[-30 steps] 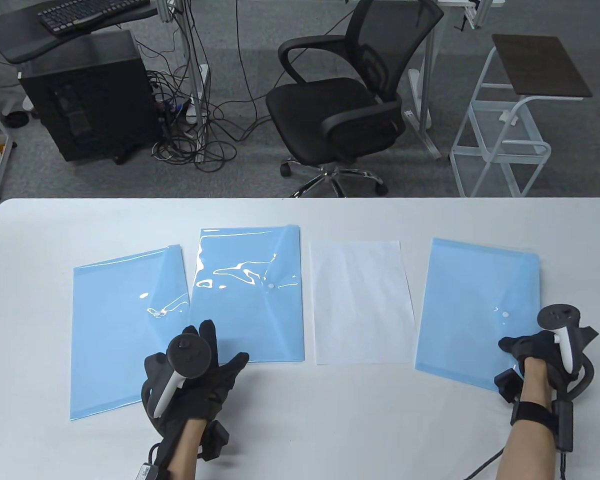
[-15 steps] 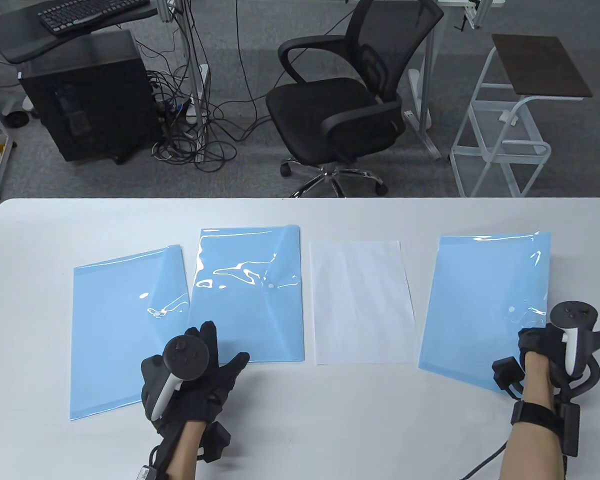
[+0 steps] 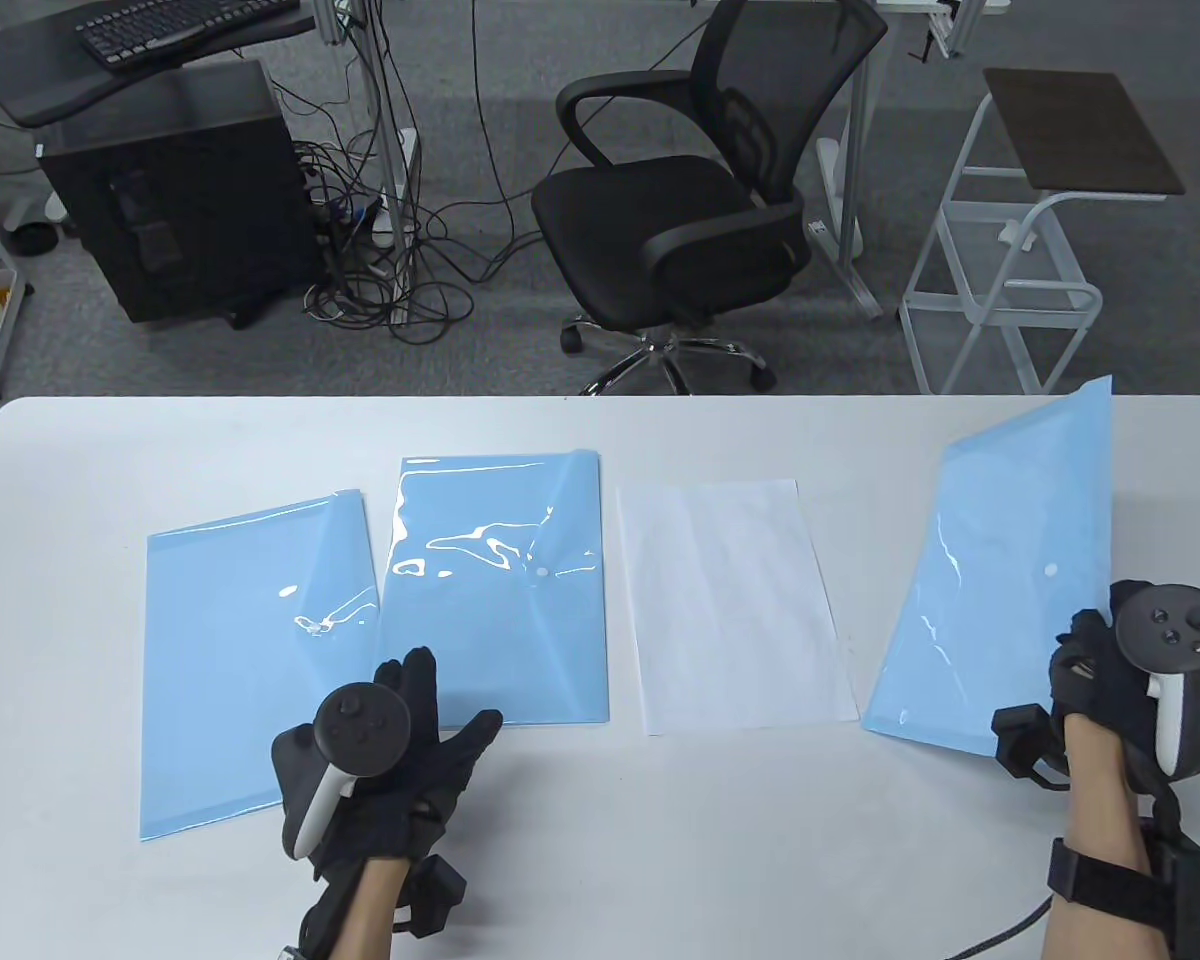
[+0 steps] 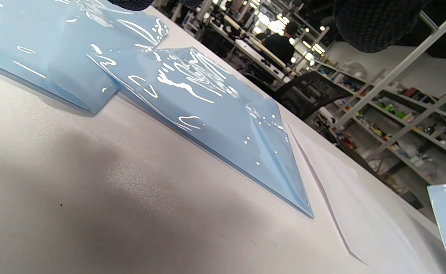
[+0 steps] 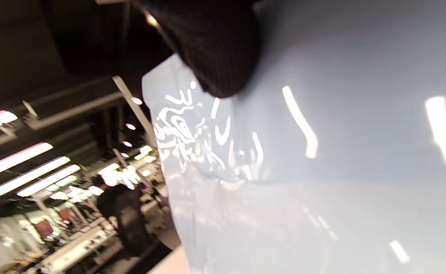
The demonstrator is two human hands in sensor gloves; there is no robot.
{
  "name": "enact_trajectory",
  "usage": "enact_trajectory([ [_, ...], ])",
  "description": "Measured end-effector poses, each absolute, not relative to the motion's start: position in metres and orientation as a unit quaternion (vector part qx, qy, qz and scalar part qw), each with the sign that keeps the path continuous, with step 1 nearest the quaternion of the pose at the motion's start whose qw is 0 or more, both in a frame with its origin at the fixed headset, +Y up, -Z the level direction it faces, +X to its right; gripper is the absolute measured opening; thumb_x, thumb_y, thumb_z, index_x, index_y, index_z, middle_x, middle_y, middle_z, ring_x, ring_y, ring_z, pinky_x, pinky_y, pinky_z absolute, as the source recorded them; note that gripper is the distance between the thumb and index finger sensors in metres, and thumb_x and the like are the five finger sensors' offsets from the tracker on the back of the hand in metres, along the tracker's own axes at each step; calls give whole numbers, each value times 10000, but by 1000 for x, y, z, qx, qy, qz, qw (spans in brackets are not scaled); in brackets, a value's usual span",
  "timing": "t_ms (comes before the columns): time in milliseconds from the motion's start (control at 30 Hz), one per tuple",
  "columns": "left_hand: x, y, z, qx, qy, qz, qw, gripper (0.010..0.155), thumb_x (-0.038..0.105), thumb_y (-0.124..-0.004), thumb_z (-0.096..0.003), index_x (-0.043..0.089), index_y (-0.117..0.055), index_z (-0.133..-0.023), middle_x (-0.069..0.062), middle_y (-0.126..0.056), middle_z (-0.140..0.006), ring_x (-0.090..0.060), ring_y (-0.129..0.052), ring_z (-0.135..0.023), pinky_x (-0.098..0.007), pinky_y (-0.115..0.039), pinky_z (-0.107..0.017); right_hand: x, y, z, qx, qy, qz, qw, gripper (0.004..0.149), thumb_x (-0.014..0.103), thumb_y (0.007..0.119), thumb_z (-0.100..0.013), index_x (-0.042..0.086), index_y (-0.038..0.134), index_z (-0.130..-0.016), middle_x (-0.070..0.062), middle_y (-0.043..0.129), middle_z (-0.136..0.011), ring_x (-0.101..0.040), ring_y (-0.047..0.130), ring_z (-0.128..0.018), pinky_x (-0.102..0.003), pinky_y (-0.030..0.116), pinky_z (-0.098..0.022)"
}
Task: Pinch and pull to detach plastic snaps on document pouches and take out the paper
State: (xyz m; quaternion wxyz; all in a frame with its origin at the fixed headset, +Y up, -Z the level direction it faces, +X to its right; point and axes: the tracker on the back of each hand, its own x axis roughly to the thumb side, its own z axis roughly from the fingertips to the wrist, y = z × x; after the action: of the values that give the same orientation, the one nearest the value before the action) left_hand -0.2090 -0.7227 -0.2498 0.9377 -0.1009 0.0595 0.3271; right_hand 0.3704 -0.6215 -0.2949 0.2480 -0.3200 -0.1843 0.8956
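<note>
The right hand [image 3: 1110, 690] is gripping the right-hand pouch [image 3: 1000, 580] at its near right edge, with the fingers curled around the plastic. This pouch is standing tilted: its near left corner is sitting on the desk [image 3: 600, 850] while its far right corner is rising above the desk's far edge. Its white snap [image 3: 1050, 570] is showing on the upper face, near the right edge. In the right wrist view a gloved fingertip [image 5: 215, 57] is lying against the glossy blue surface of the pouch [image 5: 322, 152].

The left hand [image 3: 400, 750] is resting with its fingers straight and spread, holding nothing. Its fingertips are overlapping the near edge of the middle pouch [image 3: 500, 590]; contact cannot be confirmed from the pictures. The middle pouch is lying flat on the desk, with its snap [image 3: 542, 572] near its right edge. The left pouch [image 3: 250, 660] is lying flat just beside it, and the middle pouch's left edge is overlapping the left pouch's right edge.

A white sheet of paper [image 3: 735, 605] is lying flat on the desk between the middle pouch and the right-hand pouch. It is lying just beside the middle pouch and apart from the lifted one.

A black office chair [image 3: 690, 190] is standing on the floor beyond the desk.
</note>
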Motion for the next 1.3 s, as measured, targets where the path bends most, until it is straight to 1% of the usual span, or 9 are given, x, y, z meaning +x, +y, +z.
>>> enact_trajectory([
  [233,-208,-722,-248,-98,60,339,934,932,683,-684,-547,174,-243,-1191,-257,-311,-1226,-664,-422,-1045,-773,-468,-666,341,-582,-257,-243,-261,892,279,405,178,818,-514,149,760,-914,-142,1012,-707,-290,1072,-408,-497,916,-279],
  [333,-208,-722,-247,-98,62,338,934,931,682,-683,-548,172,-244,-1191,-256,-311,-1226,-664,-422,-1045,-772,-470,-665,327,-572,-241,-208,-284,882,314,404,178,799,-522,145,748,-922,-138,1003,-710,-281,1063,-401,-490,911,-274],
  [433,-208,-722,-247,-97,63,338,934,931,683,-683,-546,172,-246,-1190,-255,-314,-1226,-663,-423,-1045,-772,-471,-665,315,-572,-232,-178,-279,870,365,404,180,789,-528,142,739,-927,-134,997,-714,-278,1056,-405,-488,907,-276],
  [500,-208,-722,-246,-96,63,336,935,932,684,-680,-546,172,-244,-1190,-254,-311,-1227,-663,-423,-1045,-772,-472,-665,304,-579,-231,-160,-259,863,403,404,181,785,-529,142,738,-928,-131,997,-713,-276,1054,-406,-491,905,-275],
  [633,-212,-721,-244,-91,68,336,935,929,684,-677,-547,171,-244,-1190,-255,-312,-1226,-661,-425,-1046,-771,-473,-666,273,-603,-236,-121,-213,848,470,405,184,777,-534,144,729,-934,-128,990,-721,-274,1049,-415,-492,900,-288],
  [867,-220,-724,-243,-92,80,342,932,929,682,-678,-548,165,-247,-1188,-256,-315,-1224,-663,-425,-1042,-770,-474,-664,214,-647,-254,-71,-132,847,510,406,184,756,-540,136,717,-942,-127,985,-722,-271,1043,-422,-493,894,-302],
  [967,-223,-724,-243,-92,82,342,931,929,683,-674,-548,164,-247,-1189,-257,-316,-1223,-664,-426,-1041,-772,-472,-663,195,-664,-262,-56,-108,843,524,405,186,749,-540,141,716,-941,-123,984,-722,-267,1041,-421,-492,891,-304],
  [1133,-229,-725,-243,-91,89,354,927,924,682,-669,-550,163,-248,-1189,-258,-316,-1223,-662,-427,-1042,-769,-475,-663,179,-693,-272,-39,-69,829,554,403,187,742,-541,140,714,-940,-122,983,-719,-259,1039,-415,-485,890,-300],
  [1300,-231,-729,-245,-91,97,358,924,936,694,-653,-547,160,-226,-1186,-260,-288,-1223,-661,-403,-1045,-759,-469,-673,179,-701,-270,-38,-61,835,546,402,190,740,-541,146,714,-939,-115,983,-720,-256,1039,-415,-483,889,-300],
])
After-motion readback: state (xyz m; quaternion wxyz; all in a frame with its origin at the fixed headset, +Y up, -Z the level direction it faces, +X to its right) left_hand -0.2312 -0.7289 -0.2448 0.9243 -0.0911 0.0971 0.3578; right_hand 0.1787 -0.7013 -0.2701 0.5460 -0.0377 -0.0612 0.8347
